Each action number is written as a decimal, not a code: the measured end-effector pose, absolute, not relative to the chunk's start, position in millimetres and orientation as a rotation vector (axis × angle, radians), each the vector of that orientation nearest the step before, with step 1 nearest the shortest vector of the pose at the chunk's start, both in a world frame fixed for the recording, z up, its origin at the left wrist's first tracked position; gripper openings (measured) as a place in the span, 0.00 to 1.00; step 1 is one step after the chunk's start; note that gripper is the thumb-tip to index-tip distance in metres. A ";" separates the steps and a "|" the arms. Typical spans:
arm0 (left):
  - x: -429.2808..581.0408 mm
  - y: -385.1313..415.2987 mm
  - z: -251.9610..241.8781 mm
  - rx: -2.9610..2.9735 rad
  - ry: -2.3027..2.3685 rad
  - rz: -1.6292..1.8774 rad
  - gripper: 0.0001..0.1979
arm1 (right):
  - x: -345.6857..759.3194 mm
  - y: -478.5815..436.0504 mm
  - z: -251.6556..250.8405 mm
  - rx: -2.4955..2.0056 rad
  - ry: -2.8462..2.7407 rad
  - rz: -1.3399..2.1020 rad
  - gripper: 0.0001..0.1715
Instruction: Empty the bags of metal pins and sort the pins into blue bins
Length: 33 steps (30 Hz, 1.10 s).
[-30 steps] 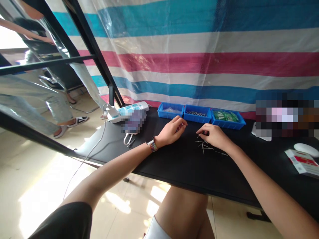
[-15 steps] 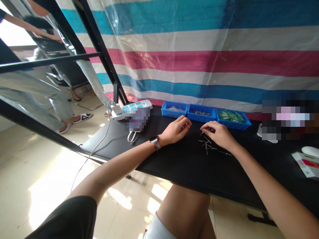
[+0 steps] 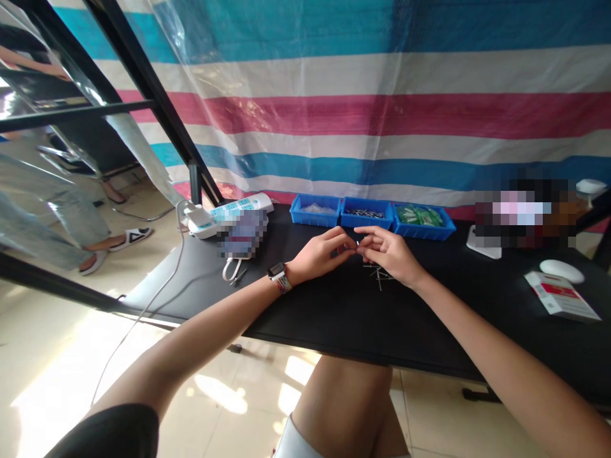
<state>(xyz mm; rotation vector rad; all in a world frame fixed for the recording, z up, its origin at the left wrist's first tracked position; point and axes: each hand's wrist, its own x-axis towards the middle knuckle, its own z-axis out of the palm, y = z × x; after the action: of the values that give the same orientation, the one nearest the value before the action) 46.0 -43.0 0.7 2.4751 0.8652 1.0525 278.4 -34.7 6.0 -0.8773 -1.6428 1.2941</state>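
My left hand [image 3: 321,253], a watch on its wrist, and my right hand [image 3: 387,250] meet fingertip to fingertip just above the black table [image 3: 334,312]. Both pinch a small thin metal pin between them; it is too small to see clearly. Several loose metal pins [image 3: 379,275] lie on the table right under my right hand. Behind the hands stand three blue bins: one with clear bags [image 3: 316,211], one with metal pins [image 3: 366,214], one with green parts [image 3: 422,218].
A white power strip [image 3: 229,212] with a cord lies at the table's left end. A white mouse [image 3: 561,271] and a red-and-white box [image 3: 559,296] lie at the right. A striped tarp hangs behind. Another person's legs in sandals [image 3: 126,236] stand at left beyond a black frame.
My right hand has lifted off the loose pins and moved left to meet my left hand. The view has shifted slightly.
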 end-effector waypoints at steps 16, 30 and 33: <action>47.8 -42.7 2.6 2.491 0.822 1.082 0.05 | 275.2 -29.6 0.3 -0.830 -1.613 1.296 0.30; 44.9 -36.2 5.2 2.396 1.013 1.178 0.08 | 275.9 -27.7 2.4 -0.829 -1.541 1.190 0.18; 44.5 -37.3 5.6 2.386 0.999 1.158 0.06 | 275.2 -27.1 1.8 -0.837 -1.549 1.196 0.20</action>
<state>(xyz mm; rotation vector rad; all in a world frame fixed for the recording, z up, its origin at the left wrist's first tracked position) 44.5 -37.3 5.6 2.3861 0.9994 1.1580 275.2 -27.1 1.8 -0.8366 -1.5487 1.1959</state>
